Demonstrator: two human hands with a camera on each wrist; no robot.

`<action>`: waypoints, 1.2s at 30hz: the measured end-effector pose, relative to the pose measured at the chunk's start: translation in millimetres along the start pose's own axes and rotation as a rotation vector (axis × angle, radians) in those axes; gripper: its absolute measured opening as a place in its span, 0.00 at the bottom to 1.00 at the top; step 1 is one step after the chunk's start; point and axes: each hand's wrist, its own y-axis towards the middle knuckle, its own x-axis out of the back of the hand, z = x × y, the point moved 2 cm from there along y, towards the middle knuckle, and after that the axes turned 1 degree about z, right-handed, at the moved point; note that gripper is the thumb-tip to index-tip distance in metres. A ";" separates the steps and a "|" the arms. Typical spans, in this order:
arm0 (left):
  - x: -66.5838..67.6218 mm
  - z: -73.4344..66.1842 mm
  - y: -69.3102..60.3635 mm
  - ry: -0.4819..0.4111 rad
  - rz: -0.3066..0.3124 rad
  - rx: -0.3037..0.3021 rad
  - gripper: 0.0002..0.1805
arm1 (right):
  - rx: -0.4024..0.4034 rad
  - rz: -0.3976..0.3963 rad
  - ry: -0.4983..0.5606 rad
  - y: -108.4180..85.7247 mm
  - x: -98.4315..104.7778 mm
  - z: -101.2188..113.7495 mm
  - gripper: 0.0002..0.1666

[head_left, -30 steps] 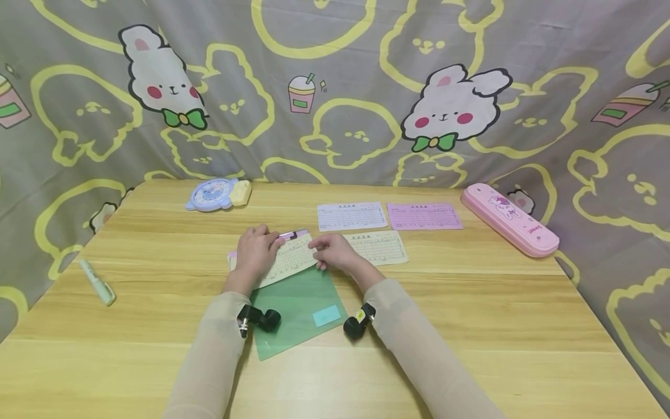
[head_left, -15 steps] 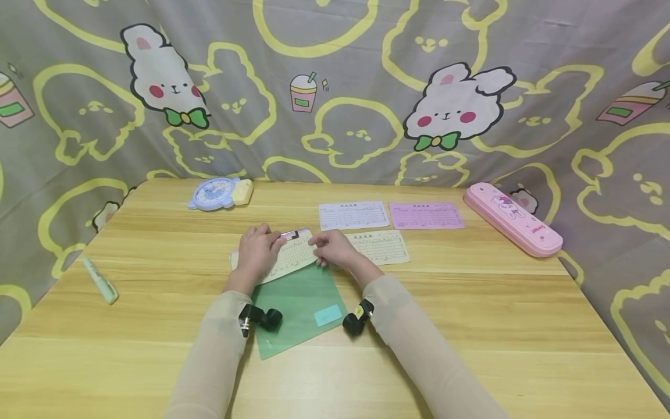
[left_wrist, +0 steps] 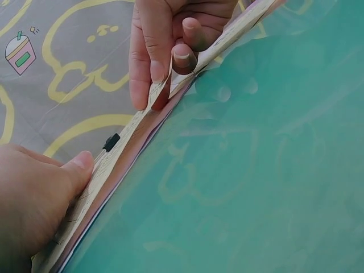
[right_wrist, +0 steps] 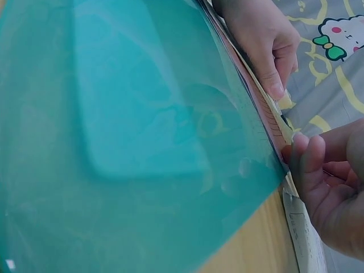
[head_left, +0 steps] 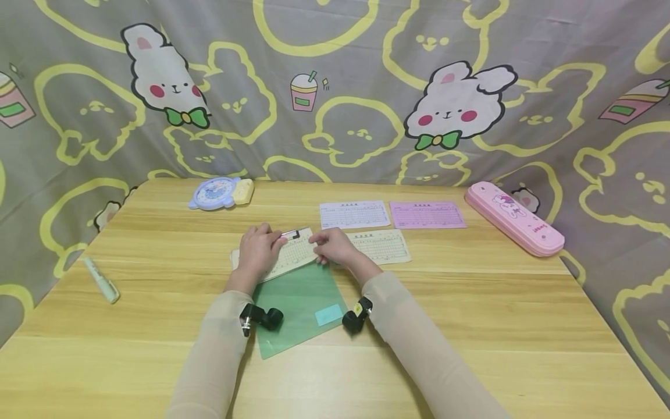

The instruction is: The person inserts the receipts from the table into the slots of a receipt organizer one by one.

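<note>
Cream printed sheets (head_left: 295,255) lie tilted over the top part of a green translucent folder (head_left: 293,308). My left hand (head_left: 257,253) grips the sheets beside a dark clip (head_left: 296,234), its thumb on the top face; the clip also shows in the left wrist view (left_wrist: 112,141). At the right end, my right hand (head_left: 335,247) pinches the edge of the cream paper between thumb and finger. Pink and pale layers (right_wrist: 267,122) show under the cream edge in the right wrist view, against the teal folder (right_wrist: 142,216).
A second cream form (head_left: 384,247) lies partly behind my right wrist, with a white form (head_left: 355,215) and a purple form (head_left: 427,216) farther back. A pink case (head_left: 515,220) is at right, a blue round object (head_left: 213,194) at back left, a pale green marker (head_left: 102,281) at left.
The pink-purple strips that showed along the sheets' upper and left edges are now covered by cream paper. Both hands have stayed almost in place.
</note>
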 end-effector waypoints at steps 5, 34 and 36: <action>-1.0 -0.5 0.1 -0.008 -0.008 0.001 0.18 | -0.003 -0.005 -0.002 1.1 0.8 -0.7 0.17; -2.2 3.1 -1.3 -0.056 -0.004 0.051 0.22 | 0.054 -0.001 -0.023 -9.1 6.8 -3.7 0.18; -2.4 3.8 -1.3 -0.060 0.003 0.055 0.22 | 0.065 0.001 -0.041 -13.2 11.3 -3.8 0.20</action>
